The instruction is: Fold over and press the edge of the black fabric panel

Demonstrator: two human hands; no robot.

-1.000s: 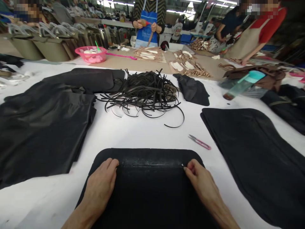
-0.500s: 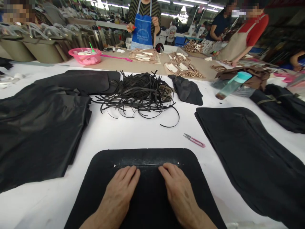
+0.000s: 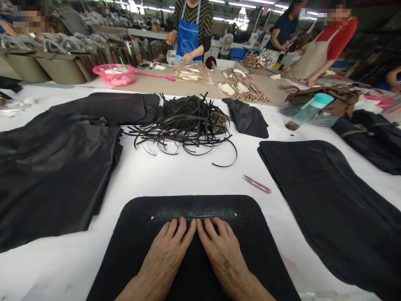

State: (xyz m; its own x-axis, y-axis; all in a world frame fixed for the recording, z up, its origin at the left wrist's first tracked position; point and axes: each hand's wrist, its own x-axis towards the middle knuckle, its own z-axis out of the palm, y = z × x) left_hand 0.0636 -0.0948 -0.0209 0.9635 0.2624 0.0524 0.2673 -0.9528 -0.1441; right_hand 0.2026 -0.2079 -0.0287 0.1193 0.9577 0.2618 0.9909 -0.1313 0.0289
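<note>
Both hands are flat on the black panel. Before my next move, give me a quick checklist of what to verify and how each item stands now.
1. Contact: left hand flat on the black panel, holding nothing: ok.
2. Contact: right hand flat beside it, fingertips at the glossy band: ok.
3. Panel lying flat, no wrinkles seen: ok.
4. Band stuck down along its whole length: cannot tell.
5. The pink snips lie off the panel on the white table: ok.
6. The loose black strips lie apart from the panel: ok.
</note>
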